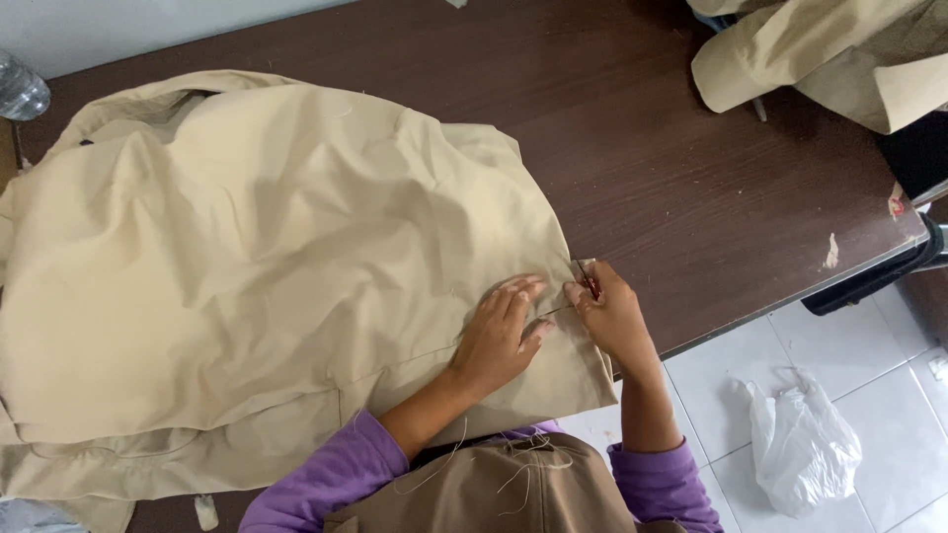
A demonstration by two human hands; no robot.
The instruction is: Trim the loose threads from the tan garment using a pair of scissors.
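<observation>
Head view: right hand [610,314] mostly hides a small red-handled tool [589,280].

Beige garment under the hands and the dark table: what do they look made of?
The beige garment looks like matte woven cloth, perhaps cotton blend: soft creases, stitched seams. The dark brown table looks like wood-grain laminate over board, faintly glossy; pale chips at its right edge suggest a thin surface layer.

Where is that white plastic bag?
The bag lies on the tiled floor at the lower right of the head view, beyond the table edge, right of the right hand.
</observation>
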